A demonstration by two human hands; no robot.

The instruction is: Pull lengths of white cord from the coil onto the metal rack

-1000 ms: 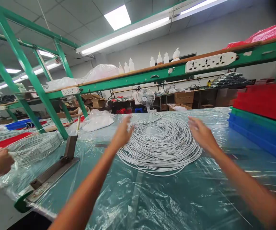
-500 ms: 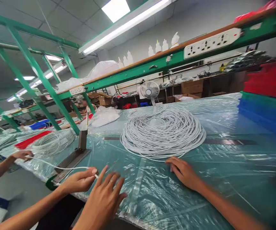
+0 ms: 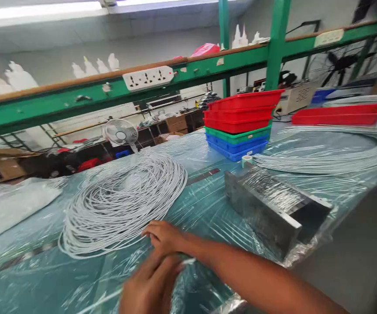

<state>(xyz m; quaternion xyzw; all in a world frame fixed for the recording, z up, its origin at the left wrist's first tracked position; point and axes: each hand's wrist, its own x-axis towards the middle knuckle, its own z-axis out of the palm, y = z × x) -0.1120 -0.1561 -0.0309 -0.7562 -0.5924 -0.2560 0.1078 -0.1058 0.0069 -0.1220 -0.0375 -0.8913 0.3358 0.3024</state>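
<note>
A large loose coil of thin white cable (image 3: pixel 119 205) lies on the plastic-covered table. My left hand (image 3: pixel 151 281), smeared by motion, is closed around a separate length of white cable (image 3: pixel 101 302). That cable runs out to the lower left, and its short end (image 3: pixel 189 261) sticks out to the right of the fingers. Just beyond, my right hand (image 3: pixel 164 236) rests at the coil's near right edge with its fingers bent together. Whatever its fingertips may pinch is hidden. My left hand partly overlaps the right wrist area from below.
On the right stand a grey metal channel block (image 3: pixel 260 213), a tape roll (image 3: pixel 247 161) and stacked red, green and blue trays (image 3: pixel 241 126). Behind them lies a bundle of cables (image 3: pixel 319 161). A green shelf beam (image 3: pixel 60 100) crosses above. A plastic bag (image 3: pixel 18 203) lies left.
The view has swung right, bringing in the metal block and trays. My left hand, open beside a co-worker's cable-holding hand before, now holds cable near my right hand. The co-worker's hands are out of view.
</note>
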